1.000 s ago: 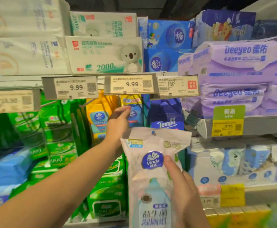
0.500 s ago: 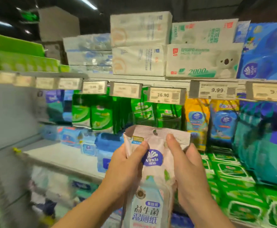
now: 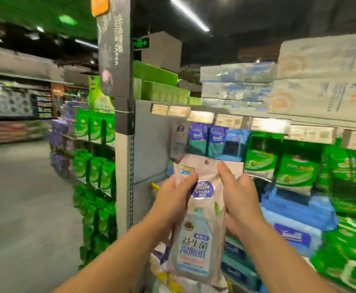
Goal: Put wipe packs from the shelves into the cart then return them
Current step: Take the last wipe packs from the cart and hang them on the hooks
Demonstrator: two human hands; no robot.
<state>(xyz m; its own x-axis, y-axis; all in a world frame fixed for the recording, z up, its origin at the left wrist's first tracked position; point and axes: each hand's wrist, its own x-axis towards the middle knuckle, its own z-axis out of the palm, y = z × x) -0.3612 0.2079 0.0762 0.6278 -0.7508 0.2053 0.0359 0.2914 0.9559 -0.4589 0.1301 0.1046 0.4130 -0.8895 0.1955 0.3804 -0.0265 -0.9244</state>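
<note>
View has swung left since half a second ago: grey aisle floor [image 3: 21,208] and the grey perforated shelf upright [image 3: 123,166] now fill the left half, and the koala tissue boxes and 9.99 tags have gone out of frame. Grip unchanged, both hands still on the pack. Heavy motion blur everywhere except the pack.

Pale pink soft plastic wipe pack [image 3: 198,220] with blue Vinda oval logo: flat, floppy pouch, glossy film, flat sealed header strip with a punched hang hole on top, light-blue bottle graphic and dark-blue characters lower down. Held upright, front facing camera, in front of the shelves, centre frame.

Left hand [image 3: 173,199] grips the pack's left edge, thumb curled over the front just beside the logo. Right hand [image 3: 238,199] grips the right edge, thumb pressed high on the front near the header, fingers wrapped behind. Pack sits between the two hands, touching both.

Behind: green soft film packs [image 3: 295,172] and blue soft packs [image 3: 299,210] on the right-hand shelves, white paper-wrapped tissue bundles [image 3: 320,89] on the top shelf, blurred price tags [image 3: 230,120] along the shelf edge.
</note>
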